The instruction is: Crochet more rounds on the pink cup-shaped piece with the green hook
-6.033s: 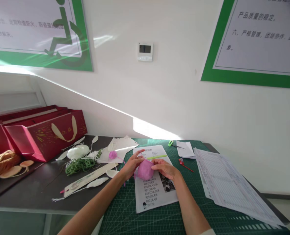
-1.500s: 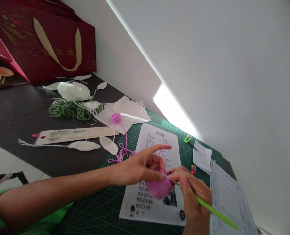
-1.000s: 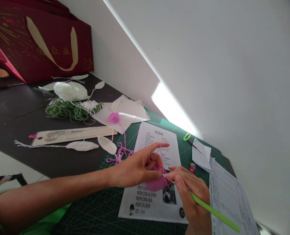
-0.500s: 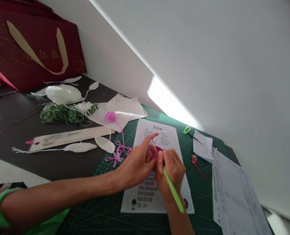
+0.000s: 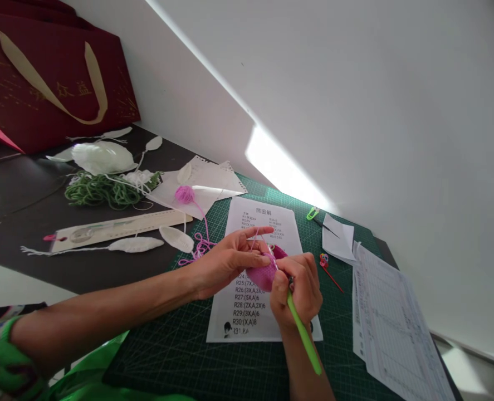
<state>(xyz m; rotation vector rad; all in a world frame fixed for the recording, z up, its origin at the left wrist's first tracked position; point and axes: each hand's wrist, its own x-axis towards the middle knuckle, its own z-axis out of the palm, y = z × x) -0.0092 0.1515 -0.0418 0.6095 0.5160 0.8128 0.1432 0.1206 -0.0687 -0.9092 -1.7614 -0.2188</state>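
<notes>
My left hand (image 5: 225, 260) pinches a pink crocheted piece (image 5: 263, 273) over a printed pattern sheet (image 5: 267, 223), index finger stretched out with the pink yarn strand running over it. My right hand (image 5: 299, 289) is closed round a green-handled crochet hook (image 5: 304, 334), its metal tip at the edge of the pink piece. The strand trails left in loose loops (image 5: 196, 248) to a small pink yarn ball (image 5: 184, 194) lying on white paper.
A green cutting mat (image 5: 180, 356) covers the near table. To the left lie green yarn (image 5: 100, 191), white crocheted leaves (image 5: 135, 244), a ruler (image 5: 121, 225) and a red gift bag (image 5: 54, 83). On the right lie stitch markers (image 5: 324, 259), a green clip (image 5: 312, 212) and a chart (image 5: 391, 323).
My head tilted down from the wall to the table. My right hand swung its hook handle from pointing right to pointing toward me, and both hands shifted slightly with the pink piece.
</notes>
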